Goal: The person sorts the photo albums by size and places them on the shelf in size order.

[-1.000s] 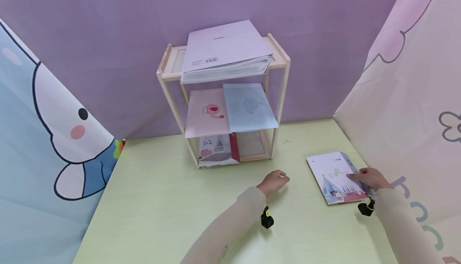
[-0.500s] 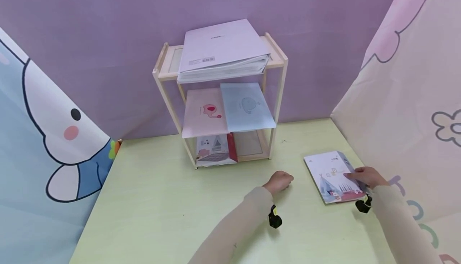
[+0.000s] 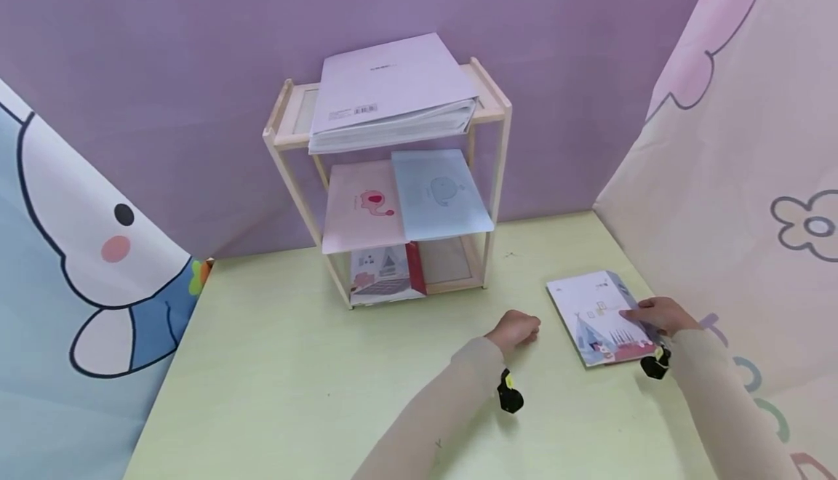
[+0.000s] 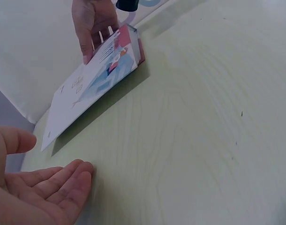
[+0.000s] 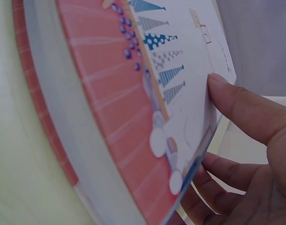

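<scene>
My right hand [image 3: 661, 314] holds a book [image 3: 599, 316] with a white cover and a tent drawing, at the right of the table. In the right wrist view the thumb [image 5: 246, 105] presses the cover and the other fingers are at the side edge and beneath. Seen from the left wrist, the book [image 4: 86, 84] is tilted, with a shadow under its near long edge. My left hand [image 3: 515, 329] is just left of the book, apart from it. Its fingers [image 4: 63, 187] are loosely bent with nothing in them.
A wooden three-tier shelf [image 3: 497, 167] stands at the back of the table [image 3: 275, 393]. Large white books [image 3: 393, 87] lie on top, a pink booklet [image 3: 360, 225] and a blue booklet [image 3: 445, 211] in the middle, and a tent-cover book [image 3: 386, 273] at bottom left. Printed cloth hangs around.
My left hand has moved right, closer to the book. The right hand keeps its hold with little visible motion. The head view has turned slightly, so the shelf appears further left.
</scene>
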Demonstrator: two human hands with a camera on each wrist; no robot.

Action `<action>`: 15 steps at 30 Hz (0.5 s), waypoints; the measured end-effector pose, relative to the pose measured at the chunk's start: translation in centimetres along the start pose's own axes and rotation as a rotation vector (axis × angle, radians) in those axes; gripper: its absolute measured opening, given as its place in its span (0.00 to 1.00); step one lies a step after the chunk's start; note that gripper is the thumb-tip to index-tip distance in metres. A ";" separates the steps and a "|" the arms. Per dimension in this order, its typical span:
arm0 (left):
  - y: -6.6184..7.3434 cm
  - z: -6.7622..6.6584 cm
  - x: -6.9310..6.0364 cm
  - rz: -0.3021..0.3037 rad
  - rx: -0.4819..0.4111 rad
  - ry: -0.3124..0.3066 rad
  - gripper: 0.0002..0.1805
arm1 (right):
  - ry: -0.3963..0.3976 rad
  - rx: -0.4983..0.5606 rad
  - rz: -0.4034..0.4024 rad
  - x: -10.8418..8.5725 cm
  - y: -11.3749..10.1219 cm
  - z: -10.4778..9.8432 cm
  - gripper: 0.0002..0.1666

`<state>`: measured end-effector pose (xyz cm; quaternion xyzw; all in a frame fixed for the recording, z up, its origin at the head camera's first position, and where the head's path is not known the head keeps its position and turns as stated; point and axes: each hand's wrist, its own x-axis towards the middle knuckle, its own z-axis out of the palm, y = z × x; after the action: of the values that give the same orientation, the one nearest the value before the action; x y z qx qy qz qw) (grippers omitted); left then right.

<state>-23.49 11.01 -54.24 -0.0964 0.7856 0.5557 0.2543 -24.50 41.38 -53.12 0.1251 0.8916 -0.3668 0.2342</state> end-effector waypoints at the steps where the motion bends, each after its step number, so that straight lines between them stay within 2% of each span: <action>1: 0.0 0.1 0.0 -0.004 0.003 0.001 0.05 | 0.001 0.001 0.002 0.1 0.0 0.0 0.56; 4: 0.1 0.5 0.1 -0.013 0.011 0.006 0.04 | 0.003 0.005 0.005 0.2 -0.1 0.0 0.53; 8: 0.2 0.6 0.3 -0.012 0.014 0.015 0.05 | -0.009 0.072 0.026 0.3 0.0 0.0 0.52; 15: 0.1 0.7 0.4 0.011 0.014 0.016 0.07 | -0.019 0.112 0.055 0.6 0.2 0.2 0.53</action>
<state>-23.66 11.75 -54.52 -0.0950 0.7921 0.5506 0.2457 -24.90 41.38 -53.67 0.1588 0.8636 -0.4109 0.2453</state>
